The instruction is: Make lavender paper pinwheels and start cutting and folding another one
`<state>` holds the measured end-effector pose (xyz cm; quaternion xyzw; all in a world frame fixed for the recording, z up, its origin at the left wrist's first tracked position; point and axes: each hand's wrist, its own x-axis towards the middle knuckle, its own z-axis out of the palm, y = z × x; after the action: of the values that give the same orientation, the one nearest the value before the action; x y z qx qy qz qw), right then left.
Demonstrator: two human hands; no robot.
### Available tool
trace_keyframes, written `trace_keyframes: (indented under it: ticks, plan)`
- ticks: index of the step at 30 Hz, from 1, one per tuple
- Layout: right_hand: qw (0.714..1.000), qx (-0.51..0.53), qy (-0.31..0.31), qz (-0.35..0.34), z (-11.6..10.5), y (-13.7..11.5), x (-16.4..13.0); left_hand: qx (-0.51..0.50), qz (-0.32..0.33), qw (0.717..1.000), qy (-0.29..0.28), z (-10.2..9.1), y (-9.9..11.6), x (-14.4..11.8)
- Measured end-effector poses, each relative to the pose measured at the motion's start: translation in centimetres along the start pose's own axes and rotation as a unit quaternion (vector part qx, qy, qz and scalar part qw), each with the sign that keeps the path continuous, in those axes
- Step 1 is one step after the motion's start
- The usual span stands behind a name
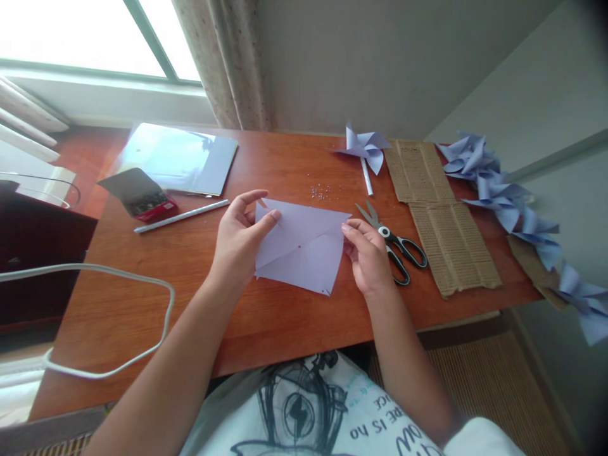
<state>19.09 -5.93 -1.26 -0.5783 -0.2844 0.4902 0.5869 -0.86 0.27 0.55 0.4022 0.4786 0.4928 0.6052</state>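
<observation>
Between my two hands is a square sheet of pale lilac paper [313, 253], held just above the table, with a red dot at its middle and diagonal lines towards its corners. My left hand [244, 231] grips its left side, thumb on top and fingers partly behind. My right hand [363, 250] pinches the upper right corner between thumb and fingers. Beside my right hand lie scissors [389, 237] with black and white handles, blades apart. Beyond the sheet is a small scatter of tiny bits [325, 191]. A paper pinwheel [365, 149] on a white stick lies farther back.
Ridged cardboard [451, 240] lies at the right, with several finished pinwheels [513, 196] along the right edge. A rolled paper stick [183, 215], an open red box [147, 199] and a shiny folder [180, 158] are at the left. A white cable [168, 304] loops across the table's left side.
</observation>
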Motion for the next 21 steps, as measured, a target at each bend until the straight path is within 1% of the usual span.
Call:
trace_keyframes:
  ticks: [2, 4, 6, 8, 9, 10, 11, 12, 14, 16, 21]
  plan:
    - [1.0, -0.023, 0.009, -0.006, -0.1, 0.1, 0.1, 0.028, 0.021, 0.999, -0.012, 0.0, 0.0, 0.0]
    - [0.998, -0.04, 0.034, -0.036, -0.4, 0.2, 0.3, 0.071, 0.052, 0.996, -0.027, 0.1, -0.1, -0.1]
    - [0.991, -0.053, 0.076, -0.094, -0.7, 0.0, 0.5, 0.123, 0.087, 0.988, -0.036, 0.1, -0.2, -0.2]
    - [0.976, -0.072, 0.118, -0.166, -1.0, -0.4, 0.8, 0.168, 0.117, 0.978, -0.038, 0.2, -0.3, -0.3]
    - [0.967, -0.086, 0.129, -0.2, -1.0, -0.7, 0.9, 0.184, 0.126, 0.974, -0.04, 0.2, -0.4, -0.3]
    - [0.96, -0.102, 0.126, -0.227, -1.0, -1.1, 1.0, 0.194, 0.132, 0.971, -0.042, 0.3, -0.4, -0.3]
    - [0.956, -0.12, 0.109, -0.244, -0.9, -1.6, 1.0, 0.2, 0.133, 0.97, -0.045, 0.3, -0.4, -0.3]
    - [0.955, -0.139, 0.078, -0.252, -0.8, -2.1, 1.1, 0.203, 0.133, 0.969, -0.047, 0.3, -0.5, -0.3]
    - [0.95, -0.186, -0.003, -0.249, -0.2, -3.1, 1.4, 0.208, 0.129, 0.968, -0.049, 0.3, -0.4, -0.4]
    - [0.941, -0.221, -0.071, -0.245, 0.6, -4.0, 1.9, 0.211, 0.122, 0.969, -0.049, 0.3, -0.3, -0.4]
    - [0.918, -0.253, -0.195, -0.236, 2.8, -4.9, 4.1, 0.202, 0.117, 0.971, -0.06, 0.3, -0.3, -0.4]
